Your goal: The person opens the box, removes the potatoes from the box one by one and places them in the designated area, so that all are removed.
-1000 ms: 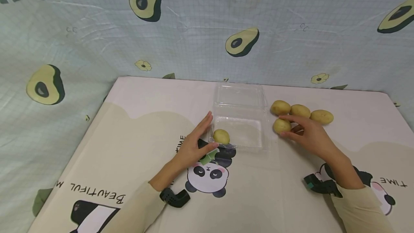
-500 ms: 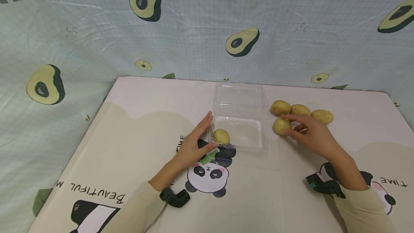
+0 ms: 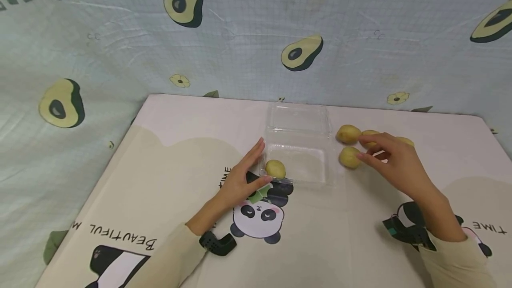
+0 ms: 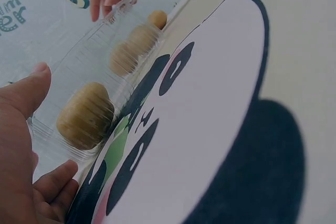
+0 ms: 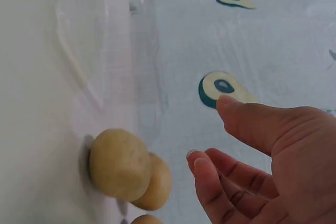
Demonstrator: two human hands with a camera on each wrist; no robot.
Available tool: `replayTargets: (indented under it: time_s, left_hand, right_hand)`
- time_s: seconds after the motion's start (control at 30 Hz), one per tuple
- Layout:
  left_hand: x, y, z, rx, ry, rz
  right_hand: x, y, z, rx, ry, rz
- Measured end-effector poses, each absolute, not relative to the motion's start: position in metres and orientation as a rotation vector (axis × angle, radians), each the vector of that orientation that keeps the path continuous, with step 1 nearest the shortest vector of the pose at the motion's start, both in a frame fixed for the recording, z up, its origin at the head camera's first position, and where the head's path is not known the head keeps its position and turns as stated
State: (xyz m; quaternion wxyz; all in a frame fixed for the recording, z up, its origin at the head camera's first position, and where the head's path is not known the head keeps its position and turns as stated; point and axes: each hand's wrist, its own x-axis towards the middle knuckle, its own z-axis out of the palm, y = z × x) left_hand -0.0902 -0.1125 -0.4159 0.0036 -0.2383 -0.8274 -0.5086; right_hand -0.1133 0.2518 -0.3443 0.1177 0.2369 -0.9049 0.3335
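A clear plastic clamshell box (image 3: 306, 161) lies with its lid folded back on the table. One potato (image 3: 275, 169) sits in its front left corner. My left hand (image 3: 236, 188) rests at that corner, fingers extended along the side and thumb by the front rim. To the right of the box, my right hand (image 3: 396, 163) hovers over several potatoes, thumb and fingers apart with nothing between them. The front potato (image 3: 349, 158) lies just left of its fingertips; the right wrist view shows a gap between this hand and the potatoes (image 5: 119, 165). A back potato (image 3: 348, 134) stays uncovered, others are partly hidden.
A panda-printed cloth (image 3: 312, 243) covers the table. Behind it hangs an avocado-patterned sheet (image 3: 240, 48). Black wrist devices (image 3: 218, 243) are strapped to both forearms.
My right hand has drawn off the front potato, moving right and letting its fingers come away. That potato stays where it was. The left hand has not moved.
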Motion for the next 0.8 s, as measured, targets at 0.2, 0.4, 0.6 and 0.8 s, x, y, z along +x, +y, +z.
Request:
replayTargets:
  time_s: [0.2,0.4,0.6,0.8]
  left_hand:
    - [-0.089,-0.113,-0.417,-0.739,-2.590,-1.594]
    - [-0.090,-0.111,-0.416,-0.740,-2.592,-1.596]
    - [-0.090,-0.110,-0.416,-0.747,-2.588,-1.609]
    - [-0.089,-0.111,-0.416,-0.739,-2.591,-1.599]
  right_hand:
    - [-0.113,0.232,-0.335,0.755,-2.606,1.074]
    - [-0.115,0.212,-0.335,0.801,-2.610,1.111]
    - [-0.117,0.196,-0.336,0.798,-2.651,1.137]
    - [-0.119,0.178,-0.337,0.840,-2.663,1.161]
